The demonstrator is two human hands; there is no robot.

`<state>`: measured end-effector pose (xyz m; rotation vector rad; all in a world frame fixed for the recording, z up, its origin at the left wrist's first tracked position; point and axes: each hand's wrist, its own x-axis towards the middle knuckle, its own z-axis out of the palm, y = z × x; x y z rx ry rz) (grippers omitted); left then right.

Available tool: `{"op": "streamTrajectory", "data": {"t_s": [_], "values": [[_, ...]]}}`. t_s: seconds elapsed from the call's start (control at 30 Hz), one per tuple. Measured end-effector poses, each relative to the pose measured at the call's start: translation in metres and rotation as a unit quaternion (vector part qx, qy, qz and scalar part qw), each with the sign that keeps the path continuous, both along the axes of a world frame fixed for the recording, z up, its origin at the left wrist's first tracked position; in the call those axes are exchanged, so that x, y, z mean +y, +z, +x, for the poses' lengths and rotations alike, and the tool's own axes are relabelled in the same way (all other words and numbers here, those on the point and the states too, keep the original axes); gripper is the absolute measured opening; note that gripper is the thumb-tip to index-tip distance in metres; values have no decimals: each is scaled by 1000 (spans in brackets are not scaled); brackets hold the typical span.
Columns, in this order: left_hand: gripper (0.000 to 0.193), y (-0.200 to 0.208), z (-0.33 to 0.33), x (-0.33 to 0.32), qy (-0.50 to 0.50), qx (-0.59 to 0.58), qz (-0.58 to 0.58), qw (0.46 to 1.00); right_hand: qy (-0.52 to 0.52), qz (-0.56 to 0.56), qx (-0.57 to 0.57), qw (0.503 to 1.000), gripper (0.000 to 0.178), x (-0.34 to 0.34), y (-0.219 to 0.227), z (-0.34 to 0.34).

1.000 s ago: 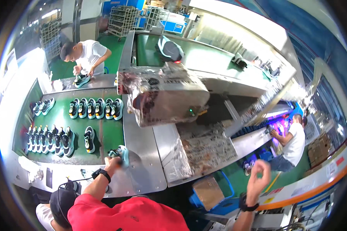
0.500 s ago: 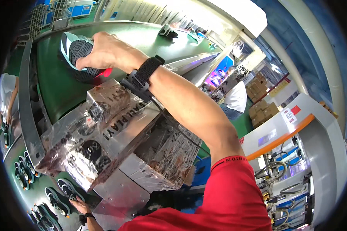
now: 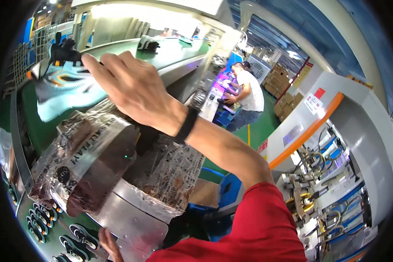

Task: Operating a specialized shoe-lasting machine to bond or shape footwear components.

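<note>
Right hand [image 3: 137,91]: fingers are closing over the near end of a pale-blue running shoe [image 3: 70,89] with a black collar. Thumb is hidden, so the full grip is unconfirmed. The shoe is sitting just left of the fingertips, sole down and slightly tilted, before the upper green conveyor belt [image 3: 174,53]; sole contact cannot be told.

Left hand [image 3: 110,245]: partly cut off by the lower edge, lying beside a black running shoe [image 3: 84,236]; whether it is gripping anything cannot be told.

Handling (judgement): the hold is probably working best on the firm sole edge, sparing the soft upper. A level wrist should be keeping the sole clear of the film-wrapped housing [image 3: 91,163], which is standing close below the right hand.

Containers: below the right forearm, a blue bin [image 3: 232,192] is holding a piece of brown cardboard [image 3: 205,193]; anything deeper is hidden. Well beyond the right hand, to its right, cardboard cartons [image 3: 276,81] are standing in a stack; their contents are not showing.
</note>
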<state>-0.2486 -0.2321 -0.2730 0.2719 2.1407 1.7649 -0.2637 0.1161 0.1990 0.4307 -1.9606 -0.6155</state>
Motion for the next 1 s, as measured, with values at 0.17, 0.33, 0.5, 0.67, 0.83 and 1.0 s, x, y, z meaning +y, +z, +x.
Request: {"op": "streamTrajectory", "data": {"t_s": [0.17, 0.33, 0.5, 0.67, 0.83, 1.0], "values": [[76, 178, 89, 111, -316, -342, 395, 792, -14, -34, 30, 999, 53, 8, -6, 153], [78, 263, 123, 154, -435, -630, 359, 534, -158, -133, -64, 976, 36, -23, -65, 329], [69, 261, 222, 182, -679, -526, 199, 471, -342, -244, -158, 893, 45, -68, -136, 468], [58, 236, 340, 227, -642, -456, 285, 547, -299, -652, 138, 683, 82, -134, -203, 584], [77, 221, 468, 239, -702, -121, 262, 651, -79, -805, 338, 481, 84, -188, -234, 646], [71, 205, 588, 232, -809, -40, 199, 551, -203, -751, 530, 337, 66, -211, -286, 740]]}}
